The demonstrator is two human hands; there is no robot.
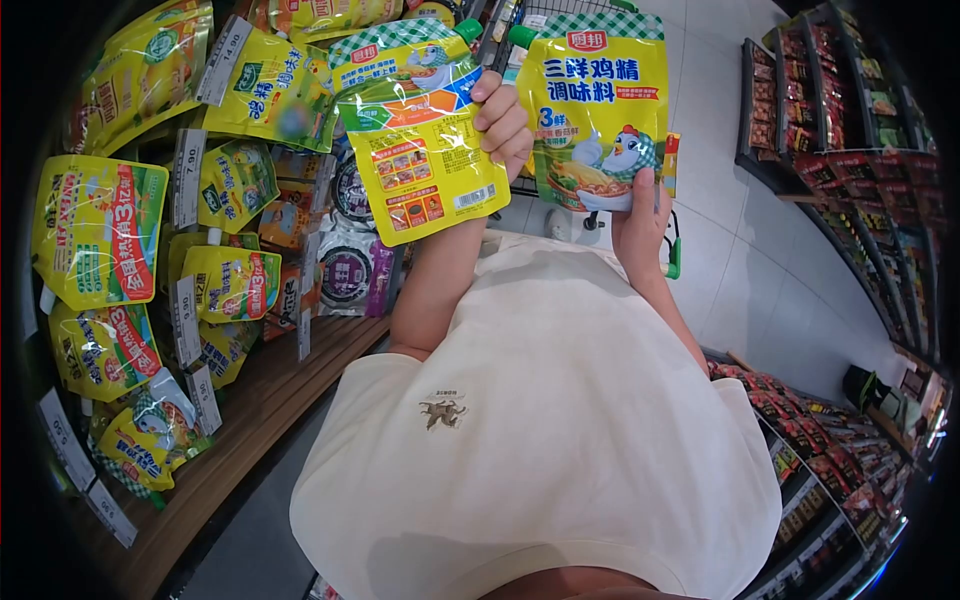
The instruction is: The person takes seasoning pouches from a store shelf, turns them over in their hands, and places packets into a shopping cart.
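Observation:
My left hand (502, 122) is closed on the right edge of a yellow seasoning pouch (420, 150), whose back with printed panels and a barcode faces the camera. Its green cap is at the top right. My right hand (641, 232) grips the lower right part of a second yellow pouch (600, 125), thumb on its front. This one shows a chicken picture, a green checkered top and a green cap at its upper left. Both pouches are held up side by side, a small gap between them. The fingers behind the right pouch are hidden.
Hanging yellow pouches (100, 230) with price tags fill the shelf at left, above a wooden ledge (250, 440). Part of a shopping cart (675, 255) shows behind the right pouch. Shelves of packets (850, 110) stand at right beyond the tiled floor (730, 250).

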